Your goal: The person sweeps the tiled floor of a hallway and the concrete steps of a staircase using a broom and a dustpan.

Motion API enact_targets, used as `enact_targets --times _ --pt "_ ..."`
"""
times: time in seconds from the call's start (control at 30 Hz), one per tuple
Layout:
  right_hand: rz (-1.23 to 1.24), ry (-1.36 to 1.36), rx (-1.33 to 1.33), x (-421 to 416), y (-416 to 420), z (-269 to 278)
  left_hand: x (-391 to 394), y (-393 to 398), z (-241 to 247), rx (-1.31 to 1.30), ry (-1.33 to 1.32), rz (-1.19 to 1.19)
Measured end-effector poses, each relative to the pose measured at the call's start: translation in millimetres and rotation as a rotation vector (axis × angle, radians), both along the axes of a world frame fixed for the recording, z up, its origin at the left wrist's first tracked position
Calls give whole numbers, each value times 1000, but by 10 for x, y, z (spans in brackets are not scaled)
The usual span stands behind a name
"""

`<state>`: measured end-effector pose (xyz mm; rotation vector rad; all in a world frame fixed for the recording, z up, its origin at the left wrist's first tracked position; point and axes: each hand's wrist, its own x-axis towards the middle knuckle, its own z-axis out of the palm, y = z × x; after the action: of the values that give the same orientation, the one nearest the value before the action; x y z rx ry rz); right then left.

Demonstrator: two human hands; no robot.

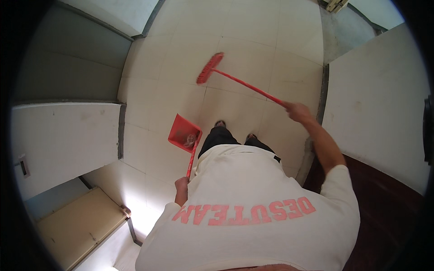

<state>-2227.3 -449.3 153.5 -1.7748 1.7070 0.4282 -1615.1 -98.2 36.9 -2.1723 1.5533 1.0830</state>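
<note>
My right hand (298, 112) grips the end part of a long red broom handle. The handle slants up and left to a red broom head (210, 68) over the pale tiled floor, ahead of my feet. My left hand (182, 183) is closed round the red handle of a dustpan, low beside my left hip. Left of my feet is the red dustpan (181, 131), with some pale, clear-looking crumpled debris (190, 140) in it near the handle. Whether the dustpan touches the floor, I cannot tell.
White walls with dark skirting stand at the left (67, 145) and right (369, 108). A dark opening or recess lies at the upper left. A tan door (81, 227) is at the lower left, and a dark red surface (366, 203) is behind my right arm.
</note>
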Motion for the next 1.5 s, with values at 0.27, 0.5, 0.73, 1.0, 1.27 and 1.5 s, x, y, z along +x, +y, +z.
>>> enact_targets --times 0.27,0.5,0.73,1.0,1.27,1.5 --pt "-47 2 -1 1614 -1009 -728 -121 -974 234 -18 289 525" --pt "-145 101 142 563 -650 -695 -372 -2049 157 98 320 1113" --pt "-228 259 137 -848 342 242 -440 -3118 24 108 301 986" --pt "-469 37 -2 -1451 -305 105 -718 -3924 35 175 224 880" --pt "-932 -147 168 -772 -2485 -471 -901 -4843 130 247 259 769" --pt "-744 -29 460 -1258 -1602 -511 -1573 -5527 -33 241 244 666"
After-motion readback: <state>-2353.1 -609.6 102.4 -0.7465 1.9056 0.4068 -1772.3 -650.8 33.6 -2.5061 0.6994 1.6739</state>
